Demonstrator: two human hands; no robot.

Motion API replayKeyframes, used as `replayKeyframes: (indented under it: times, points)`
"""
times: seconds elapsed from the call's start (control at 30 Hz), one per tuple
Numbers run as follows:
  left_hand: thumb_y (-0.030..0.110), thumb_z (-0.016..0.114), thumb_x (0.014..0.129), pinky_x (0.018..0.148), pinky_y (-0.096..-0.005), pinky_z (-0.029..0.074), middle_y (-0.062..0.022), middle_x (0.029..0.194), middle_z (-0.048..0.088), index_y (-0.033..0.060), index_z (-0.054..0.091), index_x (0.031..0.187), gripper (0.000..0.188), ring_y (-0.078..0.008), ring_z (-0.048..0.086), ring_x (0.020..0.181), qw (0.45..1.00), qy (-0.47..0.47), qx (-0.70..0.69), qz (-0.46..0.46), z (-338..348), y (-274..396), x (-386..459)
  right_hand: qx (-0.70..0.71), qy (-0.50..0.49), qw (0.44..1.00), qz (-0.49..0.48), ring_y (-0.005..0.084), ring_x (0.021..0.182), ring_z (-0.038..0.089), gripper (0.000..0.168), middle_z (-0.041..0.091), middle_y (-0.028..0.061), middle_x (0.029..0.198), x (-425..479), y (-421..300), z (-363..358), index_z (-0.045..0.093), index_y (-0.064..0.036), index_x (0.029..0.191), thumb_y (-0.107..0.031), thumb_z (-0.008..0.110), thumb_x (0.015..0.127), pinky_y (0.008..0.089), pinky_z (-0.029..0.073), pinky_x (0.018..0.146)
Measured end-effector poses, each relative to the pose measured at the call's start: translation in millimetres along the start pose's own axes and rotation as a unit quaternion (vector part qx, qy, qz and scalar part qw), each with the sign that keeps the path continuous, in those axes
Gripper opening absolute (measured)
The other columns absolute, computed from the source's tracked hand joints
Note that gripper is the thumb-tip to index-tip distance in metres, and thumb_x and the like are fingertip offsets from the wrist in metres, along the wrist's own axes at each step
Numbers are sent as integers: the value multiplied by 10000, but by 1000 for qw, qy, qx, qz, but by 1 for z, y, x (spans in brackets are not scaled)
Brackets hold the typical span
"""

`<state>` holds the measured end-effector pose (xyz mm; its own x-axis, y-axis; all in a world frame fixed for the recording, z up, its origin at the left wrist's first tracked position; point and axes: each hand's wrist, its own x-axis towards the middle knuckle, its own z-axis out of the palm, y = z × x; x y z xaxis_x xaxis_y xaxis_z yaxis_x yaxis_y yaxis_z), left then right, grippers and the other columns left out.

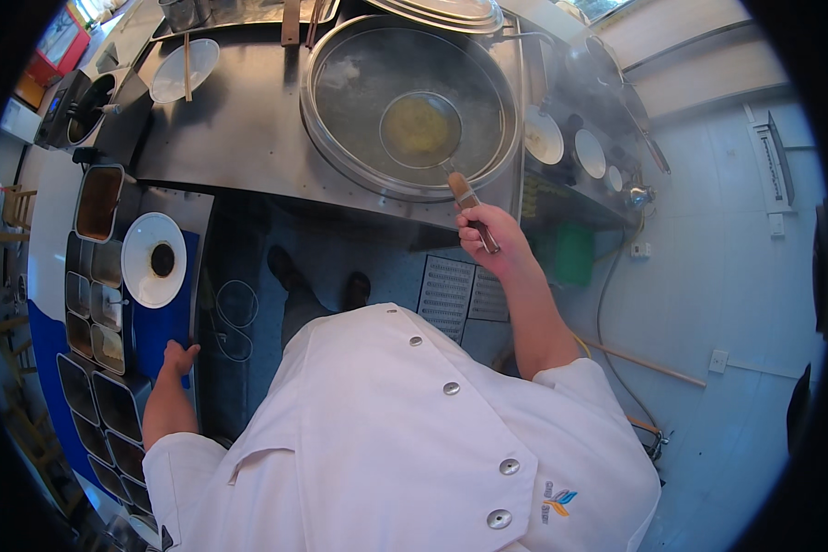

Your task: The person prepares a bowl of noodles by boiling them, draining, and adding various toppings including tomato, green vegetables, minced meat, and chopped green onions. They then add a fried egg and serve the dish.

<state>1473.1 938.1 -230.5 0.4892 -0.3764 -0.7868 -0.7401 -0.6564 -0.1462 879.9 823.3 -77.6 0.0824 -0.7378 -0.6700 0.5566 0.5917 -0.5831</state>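
My right hand (pixel 486 231) is closed around the wooden handle (pixel 462 190) of a round strainer (pixel 421 130). The strainer's basket, holding something yellowish like noodles, sits in the liquid of a large, steaming round metal pot (pixel 317 148). My left hand (pixel 179 355) rests at the edge of a blue counter surface (pixel 152 331), fingers apart, with no object seen in it. Just beyond that hand is a white bowl (pixel 138 276) with a dark liquid at its bottom.
Metal containers (pixel 107 303) line the left counter. At the upper left, chopsticks (pixel 188 69) lie across another white bowl (pixel 162 79). A round metal lid (pixel 448 10) is behind the pot. More bowls (pixel 590 153) stand on the right. A green bin (pixel 574 255) is below.
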Motion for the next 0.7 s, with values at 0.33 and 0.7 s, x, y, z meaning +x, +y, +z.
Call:
replayKeyframes:
  times: [0.33,0.7]
  points:
    - [340,660,895,1037,-405,419,-265,1357,485,-64,411,1325,640,-386,500,1236,999,25,-11,19,8,-9,13,266,-60,952,139,78,543,498,101,524,75,819,84,-6,-35,484,76,960,-14,479,915,184,428,408]
    - [331,679,880,1030,-402,424,-271,1341,495,-75,435,1297,631,-389,512,1219,999,22,-28,40,13,-18,24,253,-103,949,158,63,490,428,38,491,43,744,78,-15,-40,461,14,935,-17,457,913,180,364,384]
